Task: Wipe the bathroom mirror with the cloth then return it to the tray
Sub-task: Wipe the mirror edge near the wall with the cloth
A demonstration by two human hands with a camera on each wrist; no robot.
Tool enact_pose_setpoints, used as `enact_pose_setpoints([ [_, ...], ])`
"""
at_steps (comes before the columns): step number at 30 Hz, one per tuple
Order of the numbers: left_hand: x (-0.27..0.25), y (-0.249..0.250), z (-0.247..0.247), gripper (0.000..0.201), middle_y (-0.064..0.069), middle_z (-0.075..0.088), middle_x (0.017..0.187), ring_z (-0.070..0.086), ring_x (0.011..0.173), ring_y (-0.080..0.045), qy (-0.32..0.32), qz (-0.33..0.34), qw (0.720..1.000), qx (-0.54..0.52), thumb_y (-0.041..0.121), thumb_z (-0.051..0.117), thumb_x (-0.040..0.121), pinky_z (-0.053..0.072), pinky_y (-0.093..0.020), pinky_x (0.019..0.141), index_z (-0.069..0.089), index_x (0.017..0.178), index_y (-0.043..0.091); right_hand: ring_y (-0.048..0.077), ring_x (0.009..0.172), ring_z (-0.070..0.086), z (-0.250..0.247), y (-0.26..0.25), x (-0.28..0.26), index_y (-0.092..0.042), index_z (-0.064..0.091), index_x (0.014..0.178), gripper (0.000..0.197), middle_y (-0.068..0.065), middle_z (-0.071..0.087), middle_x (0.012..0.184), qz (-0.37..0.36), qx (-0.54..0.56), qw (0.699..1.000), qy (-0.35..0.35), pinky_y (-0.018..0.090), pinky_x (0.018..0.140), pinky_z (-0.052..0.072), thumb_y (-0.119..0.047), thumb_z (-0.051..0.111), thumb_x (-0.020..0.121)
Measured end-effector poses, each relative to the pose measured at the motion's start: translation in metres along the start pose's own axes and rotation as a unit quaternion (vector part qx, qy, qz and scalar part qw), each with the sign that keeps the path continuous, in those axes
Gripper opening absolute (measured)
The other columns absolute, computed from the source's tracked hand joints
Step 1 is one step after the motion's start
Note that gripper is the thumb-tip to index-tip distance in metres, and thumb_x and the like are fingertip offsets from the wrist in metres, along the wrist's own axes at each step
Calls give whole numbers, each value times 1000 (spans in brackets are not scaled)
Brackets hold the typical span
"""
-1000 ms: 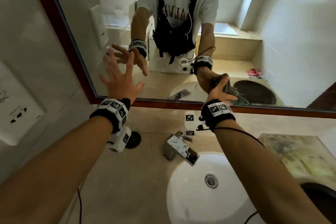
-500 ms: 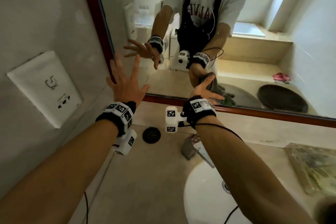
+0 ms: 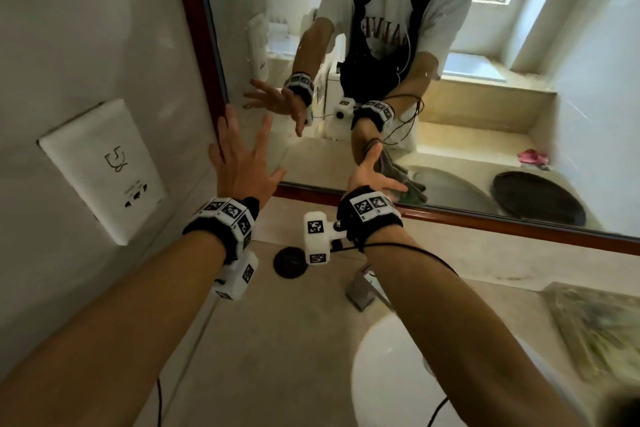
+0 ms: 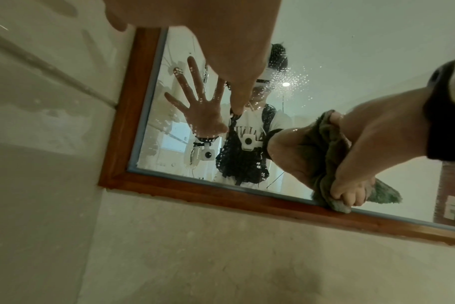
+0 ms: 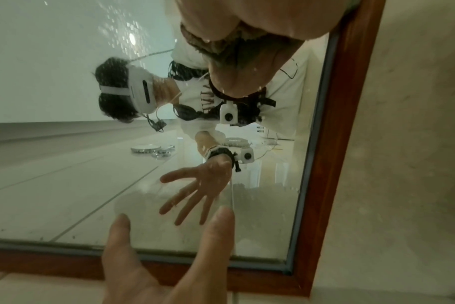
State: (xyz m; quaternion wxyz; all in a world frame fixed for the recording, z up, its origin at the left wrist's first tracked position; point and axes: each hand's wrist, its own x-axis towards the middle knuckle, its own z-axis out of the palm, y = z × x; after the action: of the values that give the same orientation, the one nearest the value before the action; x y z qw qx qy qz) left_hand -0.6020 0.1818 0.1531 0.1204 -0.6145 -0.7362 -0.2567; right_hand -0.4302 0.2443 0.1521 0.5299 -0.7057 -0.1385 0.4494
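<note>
The mirror (image 3: 467, 149) has a red-brown wooden frame (image 3: 194, 28), and water droplets speckle its glass (image 4: 286, 78). My right hand (image 3: 372, 177) grips a bunched grey-green cloth (image 3: 412, 194) and presses it on the glass at the bottom frame edge. The left wrist view shows the fingers of my right hand (image 4: 351, 156) curled round the cloth (image 4: 322, 152). My left hand (image 3: 242, 163) is held with fingers spread, close before the mirror's lower left corner, holding nothing. I cannot tell whether the left hand (image 5: 169, 257) touches the glass.
Below the mirror runs a beige counter with a chrome tap (image 3: 363, 288), a white basin (image 3: 388, 374) and a black round cap (image 3: 289, 262). A white socket plate (image 3: 104, 166) is on the left wall. A patterned rectangular mat (image 3: 595, 329) lies at the right. A dark round dish (image 3: 540, 198) is reflected.
My right hand has slid the cloth left along the mirror's bottom edge, toward the lower left corner. The left hand stays spread by the left frame. The view has turned left.
</note>
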Motion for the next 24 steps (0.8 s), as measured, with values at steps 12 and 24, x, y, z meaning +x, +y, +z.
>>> enact_pose_setpoints([
  [12, 4, 50, -1, 89, -14, -5, 157, -1, 144, -39, -5, 56, 998, -43, 52, 70, 78, 18, -61, 112, 17, 148, 36, 18, 73, 59, -46, -26, 54, -20, 61, 93, 80, 1, 60, 87, 21, 21, 987, -159, 34, 81, 51, -92, 37, 65],
  [24, 1, 58, 1, 42, 2, 64, 106, 59, 99, -20, -120, 54, 974, -185, 49, 58, 89, 50, -37, 83, 51, 127, 34, 31, 99, 64, -37, -48, -14, -6, 52, 132, 74, 19, 64, 119, 53, -6, 912, -408, 44, 88, 47, -66, 39, 92],
])
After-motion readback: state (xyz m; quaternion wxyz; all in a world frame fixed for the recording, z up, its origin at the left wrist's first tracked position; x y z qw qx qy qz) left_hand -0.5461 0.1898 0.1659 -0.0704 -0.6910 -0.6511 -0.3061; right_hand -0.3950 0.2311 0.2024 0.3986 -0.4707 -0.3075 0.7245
